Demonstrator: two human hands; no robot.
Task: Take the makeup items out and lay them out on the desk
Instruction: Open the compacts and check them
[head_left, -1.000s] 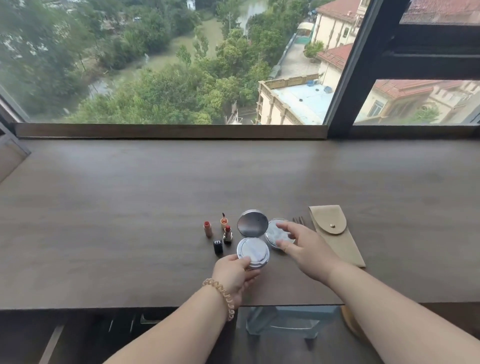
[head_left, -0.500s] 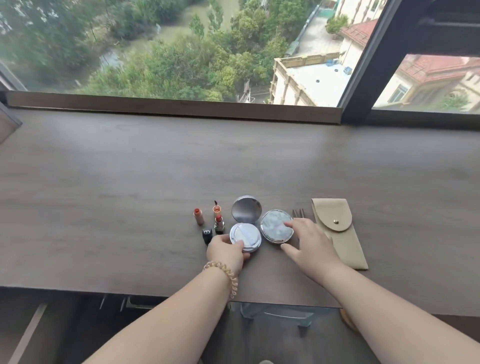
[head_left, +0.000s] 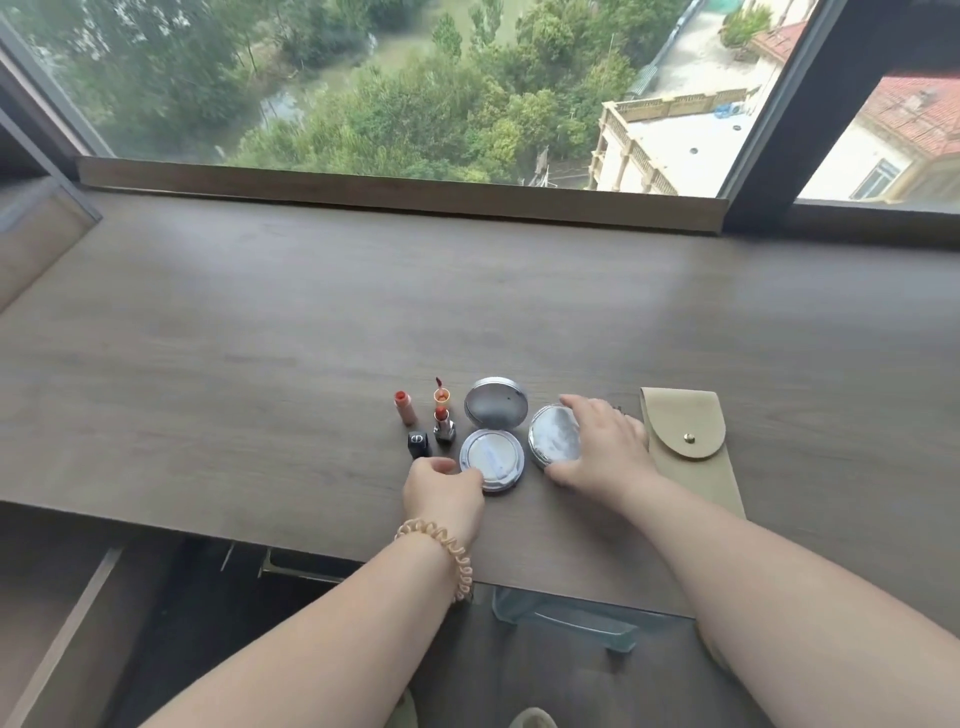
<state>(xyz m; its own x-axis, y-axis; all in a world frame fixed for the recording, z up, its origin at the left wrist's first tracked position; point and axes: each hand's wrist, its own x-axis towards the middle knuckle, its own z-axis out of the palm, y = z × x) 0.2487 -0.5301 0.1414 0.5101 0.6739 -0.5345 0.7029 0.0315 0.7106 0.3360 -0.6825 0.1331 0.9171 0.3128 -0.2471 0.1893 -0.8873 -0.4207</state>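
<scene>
An open silver compact (head_left: 492, 460) lies on the wooden desk (head_left: 260, 338), its mirrored lid (head_left: 496, 402) standing up behind it. My left hand (head_left: 441, 491) grips the compact's near left rim. A second round silver case (head_left: 553, 439) lies right beside it, and my right hand (head_left: 605, 449) grips its right edge, fingers spread over the top. To the left stand an uncapped lipstick (head_left: 444, 426), a black cap (head_left: 418, 444), a peach tube (head_left: 404, 408) and a lip gloss (head_left: 441, 392).
A beige snap pouch (head_left: 685, 447) lies flat just right of my right hand. A small dark metal item peeks out behind that hand. The window ledge (head_left: 405, 192) runs along the desk's far side. Under the desk's front edge sits a clear plastic box (head_left: 566, 621).
The camera has tilted down and come nearer. My left hand shifted to the compact's left rim. My right hand moved further over the second case, covering its right side.
</scene>
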